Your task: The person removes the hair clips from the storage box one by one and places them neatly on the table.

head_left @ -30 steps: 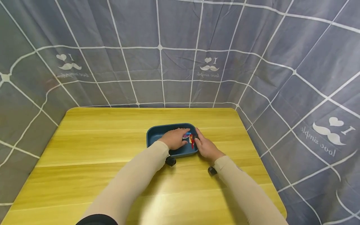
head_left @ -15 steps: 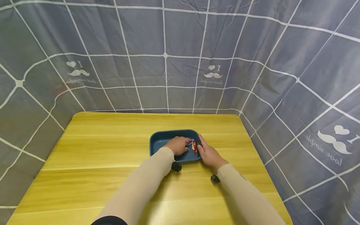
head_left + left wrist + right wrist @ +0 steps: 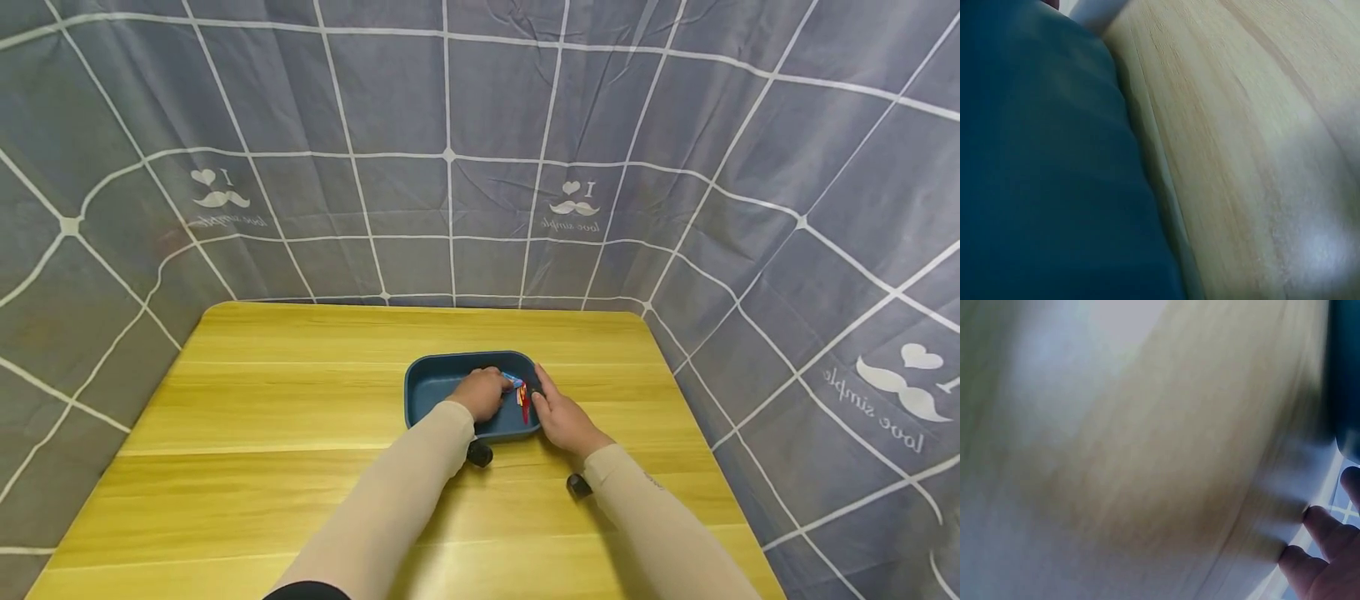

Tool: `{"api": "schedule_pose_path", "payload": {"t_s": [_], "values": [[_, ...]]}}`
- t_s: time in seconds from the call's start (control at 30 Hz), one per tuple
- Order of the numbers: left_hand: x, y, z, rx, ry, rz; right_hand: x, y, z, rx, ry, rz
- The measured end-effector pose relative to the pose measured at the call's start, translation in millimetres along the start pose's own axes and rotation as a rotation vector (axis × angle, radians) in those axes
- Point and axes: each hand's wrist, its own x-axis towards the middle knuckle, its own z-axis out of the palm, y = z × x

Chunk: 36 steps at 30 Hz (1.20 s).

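Tray (image 3: 429, 393), one — right fingers (image 3: 545, 379) grasp its end, grip of left fingers (image 3: 506, 384) unclear.

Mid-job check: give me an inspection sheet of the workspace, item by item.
Surface: yellow table, wood-grained.
Job's things: tray on the table; blue piece and red and yellow pieces inside, toward its right end.
Clutter: nothing seen.
Grippers: left hand over the tray, by the blue piece, grip unclear; right hand at the tray's right end, grip unclear.
Cables: nothing seen.
Surroundings: grey curtain with white lines.
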Motion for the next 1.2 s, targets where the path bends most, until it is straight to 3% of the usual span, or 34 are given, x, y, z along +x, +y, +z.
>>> {"api": "schedule_pose_path", "payload": {"t_s": [0.3, 0.8, 1.03, 1.2], "values": [[-1.0, 4.5, -1.0, -0.05, 0.023, 0.009, -0.8, 3.0, -1.0, -0.005, 0.004, -0.003], [-1.2, -2.8, 6.1, -0.206, 0.015, -0.083, 1.4, 4.2, 4.9, 0.008, 0.02, -0.002], [-1.2, -2.9, 6.2, -0.114, 0.031, -0.042, 1.5, 3.3, 4.9, -0.002, 0.016, 0.013], [-2.1, -2.4, 4.3, -0.115, 0.056, -0.044, 2.1, 3.4, 5.1, -0.002, 0.019, 0.014]]}}
